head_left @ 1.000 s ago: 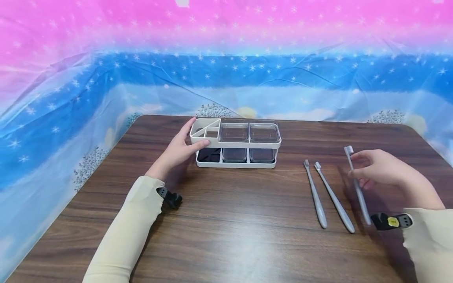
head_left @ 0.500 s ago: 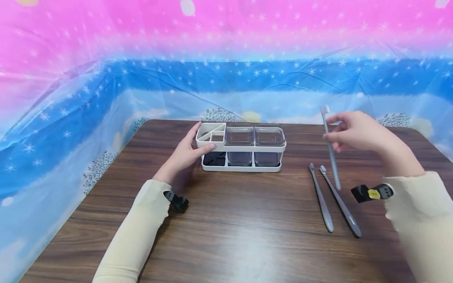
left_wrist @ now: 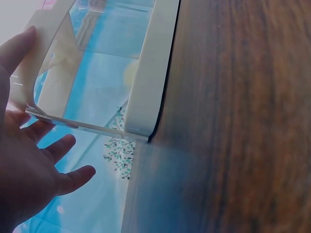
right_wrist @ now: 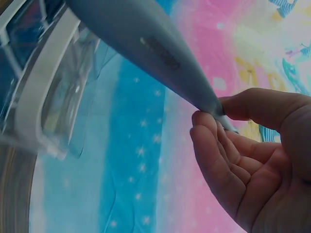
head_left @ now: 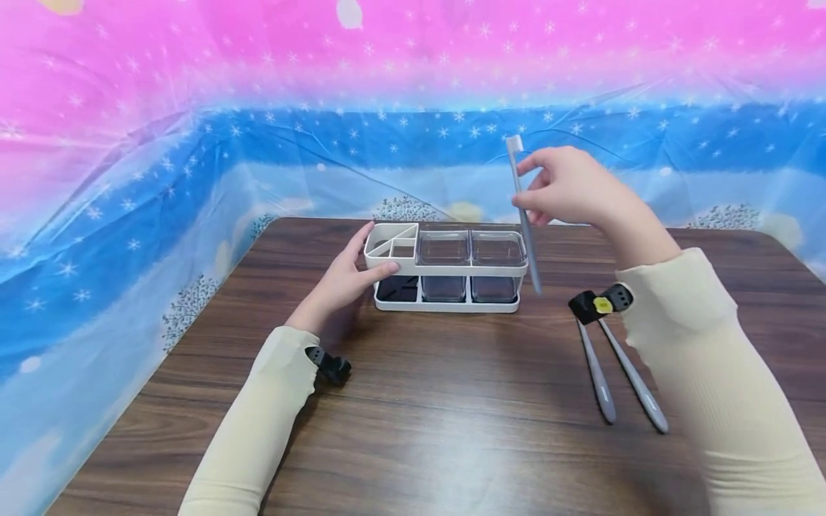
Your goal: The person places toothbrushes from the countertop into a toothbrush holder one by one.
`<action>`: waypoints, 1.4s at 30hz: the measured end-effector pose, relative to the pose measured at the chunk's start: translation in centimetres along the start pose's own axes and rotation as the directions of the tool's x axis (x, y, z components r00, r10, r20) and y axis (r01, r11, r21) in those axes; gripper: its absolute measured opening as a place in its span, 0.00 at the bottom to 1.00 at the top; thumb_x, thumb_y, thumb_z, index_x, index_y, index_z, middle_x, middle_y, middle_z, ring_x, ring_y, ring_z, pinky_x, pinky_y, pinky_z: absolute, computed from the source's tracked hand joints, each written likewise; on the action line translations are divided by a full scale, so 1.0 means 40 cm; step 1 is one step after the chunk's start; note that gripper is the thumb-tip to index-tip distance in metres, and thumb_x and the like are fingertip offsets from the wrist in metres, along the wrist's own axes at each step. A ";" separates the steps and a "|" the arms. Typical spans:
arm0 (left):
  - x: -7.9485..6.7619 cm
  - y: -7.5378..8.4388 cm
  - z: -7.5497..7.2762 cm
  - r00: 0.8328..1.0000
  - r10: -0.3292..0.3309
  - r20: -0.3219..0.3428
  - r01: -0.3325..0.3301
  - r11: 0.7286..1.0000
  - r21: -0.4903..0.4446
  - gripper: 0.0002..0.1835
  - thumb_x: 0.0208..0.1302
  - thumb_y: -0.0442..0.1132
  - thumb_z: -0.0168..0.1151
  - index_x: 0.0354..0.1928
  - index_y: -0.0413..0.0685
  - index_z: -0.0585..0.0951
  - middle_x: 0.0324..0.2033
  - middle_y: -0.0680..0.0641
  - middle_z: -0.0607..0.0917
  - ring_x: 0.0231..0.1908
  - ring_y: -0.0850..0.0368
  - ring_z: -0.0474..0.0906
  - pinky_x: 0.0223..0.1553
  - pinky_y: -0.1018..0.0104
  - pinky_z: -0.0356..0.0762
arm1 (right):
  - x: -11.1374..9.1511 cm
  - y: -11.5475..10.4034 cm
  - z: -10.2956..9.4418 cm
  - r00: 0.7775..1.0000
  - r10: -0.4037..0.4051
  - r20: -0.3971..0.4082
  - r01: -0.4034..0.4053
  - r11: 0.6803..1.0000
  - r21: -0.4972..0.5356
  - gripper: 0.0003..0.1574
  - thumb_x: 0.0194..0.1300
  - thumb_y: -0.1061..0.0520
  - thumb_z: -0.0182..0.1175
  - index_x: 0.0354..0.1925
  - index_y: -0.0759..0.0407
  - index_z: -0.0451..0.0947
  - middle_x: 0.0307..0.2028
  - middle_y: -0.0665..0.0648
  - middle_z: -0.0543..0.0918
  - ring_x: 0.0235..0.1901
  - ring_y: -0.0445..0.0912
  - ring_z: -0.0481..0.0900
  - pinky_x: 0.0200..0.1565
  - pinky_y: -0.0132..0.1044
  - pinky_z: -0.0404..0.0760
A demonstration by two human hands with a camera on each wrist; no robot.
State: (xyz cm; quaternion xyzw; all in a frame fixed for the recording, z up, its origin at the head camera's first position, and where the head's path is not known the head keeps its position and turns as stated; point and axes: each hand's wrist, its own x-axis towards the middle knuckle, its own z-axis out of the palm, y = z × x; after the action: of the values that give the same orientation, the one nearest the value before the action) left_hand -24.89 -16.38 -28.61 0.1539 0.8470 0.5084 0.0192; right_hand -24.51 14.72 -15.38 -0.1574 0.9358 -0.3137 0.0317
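Toothbrush pair point(head_left: 635, 378) right of holder point(head_left: 452, 271), heads behind wrist camera point(head_left: 584, 307).

There are three toothbrushes point(head_left: 525, 221), two clear cups point(head_left: 443, 248), one holder point(head_left: 452, 271).

This looks like a staged filming corner: a creased pink-and-blue cloth backdrop point(head_left: 310, 136), snowflake-printed and dotted with leafy sprigs point(head_left: 405, 208), hangs behind and along the left of a dark wood-grain bench point(head_left: 413, 380), and a black camera point(head_left: 334, 368) sits at each wrist. Whether a home, office or lab surrounds it cannot be told.
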 end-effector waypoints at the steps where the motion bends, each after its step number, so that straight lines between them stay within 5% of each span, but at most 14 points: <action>1: 0.001 -0.002 -0.001 1.000 0.001 0.003 -0.001 1.000 -0.009 0.47 0.66 0.40 0.62 0.76 0.46 0.44 0.68 0.34 0.62 0.63 0.42 0.67 0.64 0.49 0.64 | 0.007 -0.011 0.003 1.000 -0.005 -0.011 0.005 1.000 0.009 0.32 0.67 0.57 0.59 0.65 0.66 0.65 0.41 0.66 0.84 0.26 0.44 0.83 0.36 0.39 0.83; 8: 0.004 -0.012 -0.003 1.000 -0.008 0.015 0.008 1.000 -0.026 0.47 0.66 0.40 0.62 0.77 0.48 0.43 0.68 0.35 0.62 0.63 0.41 0.68 0.62 0.48 0.66 | 0.053 -0.068 0.046 0.992 -0.048 -0.118 0.060 0.993 0.101 0.33 0.67 0.55 0.58 0.67 0.64 0.64 0.43 0.65 0.84 0.27 0.42 0.83 0.37 0.36 0.83; 13: 0.026 -0.059 -0.001 1.000 0.006 -0.003 -0.006 1.000 0.008 0.47 0.65 0.46 0.63 0.77 0.55 0.44 0.72 0.41 0.57 0.66 0.45 0.64 0.65 0.47 0.62 | 0.082 -0.103 0.092 0.973 -0.058 -0.222 0.105 0.972 0.209 0.28 0.67 0.55 0.58 0.64 0.62 0.67 0.41 0.62 0.84 0.29 0.45 0.84 0.36 0.34 0.82; 22: 0.045 -0.095 0.000 0.999 0.025 -0.029 -0.025 1.000 -0.003 0.48 0.62 0.49 0.66 0.77 0.58 0.46 0.71 0.42 0.61 0.67 0.49 0.61 0.68 0.50 0.56 | 0.134 -0.144 0.183 0.901 -0.099 -0.422 0.250 0.914 0.319 0.22 0.68 0.56 0.58 0.58 0.60 0.71 0.38 0.58 0.84 0.30 0.46 0.83 0.38 0.35 0.82; 29: 0.044 -0.095 -0.001 0.999 0.029 -0.018 -0.030 0.999 -0.017 0.49 0.63 0.47 0.65 0.77 0.56 0.45 0.68 0.41 0.64 0.62 0.47 0.69 0.64 0.49 0.63 | 0.155 -0.141 0.254 0.842 -0.205 -0.499 0.357 0.905 0.231 0.21 0.67 0.58 0.58 0.56 0.64 0.71 0.36 0.60 0.84 0.34 0.48 0.82 0.41 0.38 0.80; 42: 0.043 -0.098 -0.003 1.000 0.015 -0.026 -0.014 1.000 0.026 0.49 0.63 0.51 0.65 0.77 0.57 0.46 0.72 0.44 0.57 0.70 0.49 0.57 0.67 0.47 0.58 | 0.170 -0.097 0.365 0.877 -0.257 -0.405 0.347 0.923 0.167 0.17 0.68 0.58 0.57 0.53 0.65 0.73 0.35 0.61 0.85 0.33 0.50 0.82 0.38 0.42 0.81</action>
State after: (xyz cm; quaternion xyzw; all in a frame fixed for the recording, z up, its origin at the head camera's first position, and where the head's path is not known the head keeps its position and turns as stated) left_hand -27.48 -17.73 -31.75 0.1536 0.8525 0.4997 0.0023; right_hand -27.59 1.23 -24.50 -0.2344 0.8444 -0.4471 -0.1793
